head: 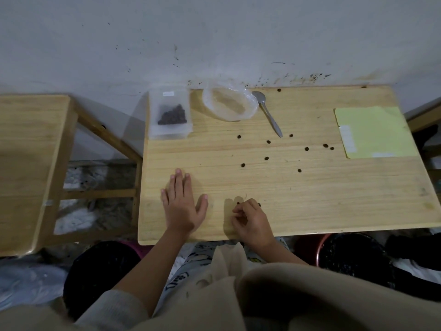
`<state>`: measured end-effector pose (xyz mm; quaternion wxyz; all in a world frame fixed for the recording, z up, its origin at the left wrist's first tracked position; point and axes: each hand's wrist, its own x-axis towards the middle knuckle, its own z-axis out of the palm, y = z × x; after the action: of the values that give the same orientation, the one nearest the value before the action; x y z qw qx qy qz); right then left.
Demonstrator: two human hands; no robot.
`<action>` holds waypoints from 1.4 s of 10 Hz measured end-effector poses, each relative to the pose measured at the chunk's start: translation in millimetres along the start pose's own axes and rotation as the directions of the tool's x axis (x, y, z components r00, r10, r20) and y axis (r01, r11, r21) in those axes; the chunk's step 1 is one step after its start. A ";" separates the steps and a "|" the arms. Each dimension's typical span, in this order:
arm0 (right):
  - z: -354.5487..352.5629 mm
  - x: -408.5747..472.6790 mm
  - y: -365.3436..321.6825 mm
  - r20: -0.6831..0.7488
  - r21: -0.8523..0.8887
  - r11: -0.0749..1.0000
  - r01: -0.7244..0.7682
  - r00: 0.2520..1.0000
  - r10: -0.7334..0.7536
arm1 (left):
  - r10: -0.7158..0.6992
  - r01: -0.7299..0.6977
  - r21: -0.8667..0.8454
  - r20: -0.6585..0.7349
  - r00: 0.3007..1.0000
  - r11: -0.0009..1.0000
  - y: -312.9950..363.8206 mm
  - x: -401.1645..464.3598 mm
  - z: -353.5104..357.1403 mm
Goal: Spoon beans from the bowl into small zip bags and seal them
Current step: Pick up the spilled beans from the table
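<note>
A clear plastic bowl (230, 102) stands at the back of the wooden table (310, 199) and looks empty. A metal spoon (268, 112) lies just right of it. At the back left corner lies a stack of small zip bags (170, 114); the top one holds dark beans. Several loose beans (266, 158) are scattered over the table's middle and right. My left hand (181, 204) rests flat on the table near the front edge, fingers straight. My right hand (250, 222) is beside it with fingers curled, pinching at beans by its fingertips.
A yellow folder (374, 131) lies at the table's right side. A second wooden table (28, 163) stands to the left across a gap. Dark buckets sit on the floor below the front edge, either side of my lap.
</note>
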<state>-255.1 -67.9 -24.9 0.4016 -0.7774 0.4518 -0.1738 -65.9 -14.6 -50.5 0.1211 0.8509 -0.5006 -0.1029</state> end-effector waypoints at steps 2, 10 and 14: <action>-4.1 -0.2 -3.3 0.009 0.020 0.995 -0.097 0.995 0.096 | -0.005 0.005 -0.015 0.003 1.000 1.000 0.8 0.6 -1.5; -22.3 2.9 -13.0 -0.081 0.136 0.954 -0.266 0.957 0.279 | -0.031 0.033 -0.029 0.052 0.998 0.999 0.5 0.3 -2.6; -42.0 -4.8 14.1 -0.131 -0.119 0.899 -0.421 0.904 0.406 | -0.033 0.035 -0.020 0.071 0.997 0.999 0.3 1.3 -2.7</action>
<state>-292.1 -87.2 -9.5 0.3481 -0.6806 0.6382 -0.0913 -64.7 -15.6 -47.9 0.1109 0.8539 -0.4888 -0.1403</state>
